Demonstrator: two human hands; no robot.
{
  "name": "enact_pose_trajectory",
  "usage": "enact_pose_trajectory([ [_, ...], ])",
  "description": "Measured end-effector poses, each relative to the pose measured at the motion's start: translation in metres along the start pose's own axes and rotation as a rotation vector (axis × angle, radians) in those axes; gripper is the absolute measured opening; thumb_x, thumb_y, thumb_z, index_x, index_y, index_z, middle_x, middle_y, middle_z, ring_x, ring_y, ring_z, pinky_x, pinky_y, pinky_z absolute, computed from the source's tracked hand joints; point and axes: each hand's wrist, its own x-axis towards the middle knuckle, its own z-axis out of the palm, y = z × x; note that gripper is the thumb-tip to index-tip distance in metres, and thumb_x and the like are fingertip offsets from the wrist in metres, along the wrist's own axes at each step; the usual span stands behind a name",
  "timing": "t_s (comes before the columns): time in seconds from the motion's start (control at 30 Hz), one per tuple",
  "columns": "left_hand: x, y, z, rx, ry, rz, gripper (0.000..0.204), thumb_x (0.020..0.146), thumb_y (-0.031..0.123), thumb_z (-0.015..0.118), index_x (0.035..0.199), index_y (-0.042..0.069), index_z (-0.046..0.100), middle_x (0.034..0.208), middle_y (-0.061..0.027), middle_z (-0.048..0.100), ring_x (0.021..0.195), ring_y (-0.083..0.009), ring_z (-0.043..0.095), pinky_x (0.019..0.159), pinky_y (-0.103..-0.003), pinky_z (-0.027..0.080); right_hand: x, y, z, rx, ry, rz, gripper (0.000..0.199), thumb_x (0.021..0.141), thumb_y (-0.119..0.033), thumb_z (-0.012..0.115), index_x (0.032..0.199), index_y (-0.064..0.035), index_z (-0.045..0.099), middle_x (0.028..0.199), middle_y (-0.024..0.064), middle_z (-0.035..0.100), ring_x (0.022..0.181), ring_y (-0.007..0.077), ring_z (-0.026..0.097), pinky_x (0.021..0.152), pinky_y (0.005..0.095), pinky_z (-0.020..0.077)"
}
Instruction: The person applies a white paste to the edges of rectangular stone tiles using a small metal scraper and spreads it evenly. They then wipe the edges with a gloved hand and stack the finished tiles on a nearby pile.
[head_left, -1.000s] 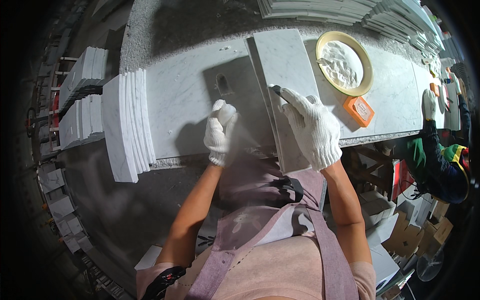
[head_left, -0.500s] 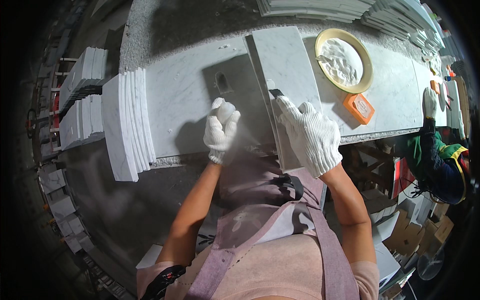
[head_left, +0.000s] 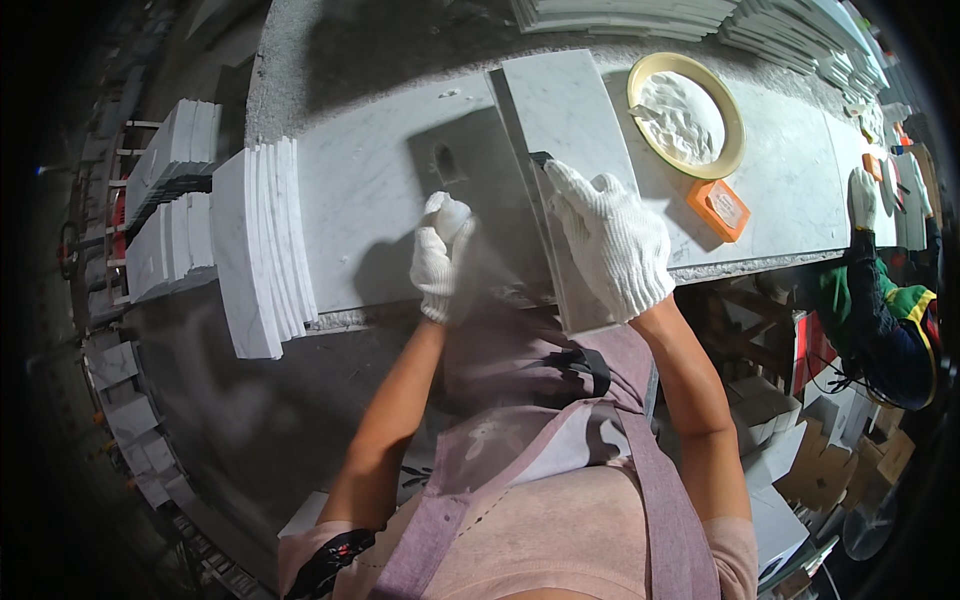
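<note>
We are pressing our gloved right hand [head_left: 612,240] flat, grip wide, on a marble slab [head_left: 565,150] lying on the bench [head_left: 360,190]; our left hand [head_left: 440,258], grip narrow and curled, is touching its edge.

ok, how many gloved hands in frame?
3. Left hand on the marble bench, right hand on the tilted marble tile, co-worker's gloved hand far right. Others may be hidden.
</note>
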Motion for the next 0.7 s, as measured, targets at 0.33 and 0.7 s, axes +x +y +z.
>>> enact_pose_trajectory([
  [0.33, 0.002, 0.002, 0.000, -0.034, -0.011, 0.002, 0.055, 0.098, 0.026, 0.082, 0.145, 0.006, 0.063, 0.136, -0.0138, 0.074, 0.124, -0.0278, 0.072, 0.106, -0.040, 0.056, -0.023, 0.001, -0.014, -0.033, -0.107, -0.003, 0.040, 0.102, -0.025, 0.068, 0.142, -0.0227, 0.070, 0.089, 0.0124, 0.067, 0.076, 0.0327, 0.070, 0.066, 0.0442, 0.0556],
  [0.7, 0.033, 0.064, -0.032, 0.209, -0.185, 0.243, 0.048, 0.098, 0.015, 0.080, 0.143, 0.006, 0.064, 0.129, -0.0113, 0.075, 0.121, -0.0258, 0.071, 0.107, -0.039, 0.055, -0.069, 0.017, 0.022, 0.262, 0.426, -0.064, 0.056, 0.082, -0.015, 0.082, 0.135, -0.0274, 0.074, 0.081, 0.0042, 0.061, 0.063, 0.0249, 0.063, 0.055, 0.0397, 0.0521],
])
